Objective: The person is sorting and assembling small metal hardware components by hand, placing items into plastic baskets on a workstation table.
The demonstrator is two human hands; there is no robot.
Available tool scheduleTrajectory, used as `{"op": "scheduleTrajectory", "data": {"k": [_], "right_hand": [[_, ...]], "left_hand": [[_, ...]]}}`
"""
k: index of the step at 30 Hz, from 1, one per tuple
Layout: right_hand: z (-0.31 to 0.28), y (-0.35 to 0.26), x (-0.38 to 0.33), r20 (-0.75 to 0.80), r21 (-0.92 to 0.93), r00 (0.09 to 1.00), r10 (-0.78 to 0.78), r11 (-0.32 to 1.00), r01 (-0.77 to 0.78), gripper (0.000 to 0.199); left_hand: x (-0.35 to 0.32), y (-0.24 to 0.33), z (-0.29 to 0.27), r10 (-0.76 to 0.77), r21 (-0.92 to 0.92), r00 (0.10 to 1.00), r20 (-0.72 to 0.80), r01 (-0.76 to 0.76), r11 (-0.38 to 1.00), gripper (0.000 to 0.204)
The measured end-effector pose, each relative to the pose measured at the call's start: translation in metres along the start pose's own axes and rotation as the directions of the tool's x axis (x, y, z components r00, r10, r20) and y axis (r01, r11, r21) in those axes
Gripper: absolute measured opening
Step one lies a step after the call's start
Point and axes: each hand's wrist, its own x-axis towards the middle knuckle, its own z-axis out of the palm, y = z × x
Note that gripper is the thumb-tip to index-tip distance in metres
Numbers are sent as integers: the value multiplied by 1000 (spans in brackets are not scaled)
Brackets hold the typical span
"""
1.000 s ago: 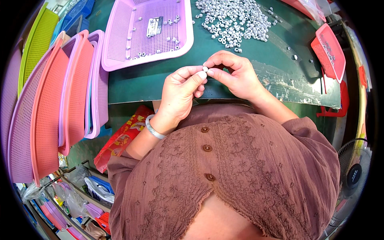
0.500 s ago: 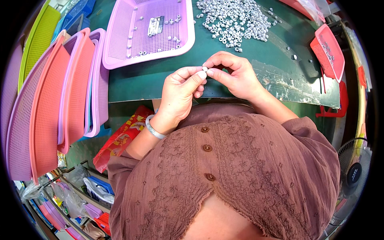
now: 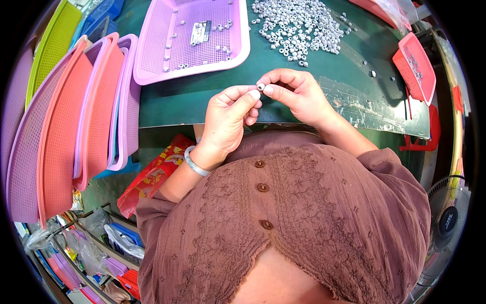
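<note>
Between the fingertips of my two hands is a small grey ring-shaped piece with a dark hole. My left hand pinches it from the left with thumb and forefinger, the other fingers curled. From the right, my right hand grips it with thumb and forefinger. Beyond my hands, a pile of similar grey pieces lies on the green table. Several more, plus a small printed label card, rest in a purple mesh basket at the far left.
Stacked purple and coral baskets stand on edge at the left. At the right table edge is a small red basket holding some pieces, with a few loose pieces beside it. A fan stands at lower right.
The small piece has turned between my fingertips, so its hole now shows more plainly. Both hands stay in nearly the same place. The view has shifted slightly.
</note>
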Motion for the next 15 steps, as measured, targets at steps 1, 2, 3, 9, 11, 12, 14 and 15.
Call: {"op": "scheduleTrajectory", "data": {"k": [1,2,3,9,11,12,14,15], "right_hand": [[0,-1,0,2,6,1000,7,1000,-7,14],[0,-2,-1,5,12,1000,13,1000,-13,14],[0,-3,-1,4,21,1000,21,1000,-22,14],[4,-4,-3,27,-24,1000,6,1000,-6,15],[13,-12,6,75,-148,996,-38,988,49,15],[14,-12,2,118,-241,991,-71,966,98,15],[18,-12,0,109,-441,976,-191,870,220,7],[24,-16,-1,144,-444,944,-296,834,329,4]], "left_hand": [[0,0,1,-2,2,1000,-2,2,1000,10],[0,0,1,-3,0,1000,0,3,1000,10],[0,0,1,-4,-2,1000,2,4,1000,9],[-7,-2,-1,14,-18,1000,-11,-14,1000,9],[-14,5,-6,20,-16,999,-50,-21,1000,8],[-19,3,-5,17,-12,996,-82,-18,1000,8],[-21,10,-3,-7,31,998,-59,9,999,9],[-22,7,-8,-13,89,1000,-20,14,996,11]]}}
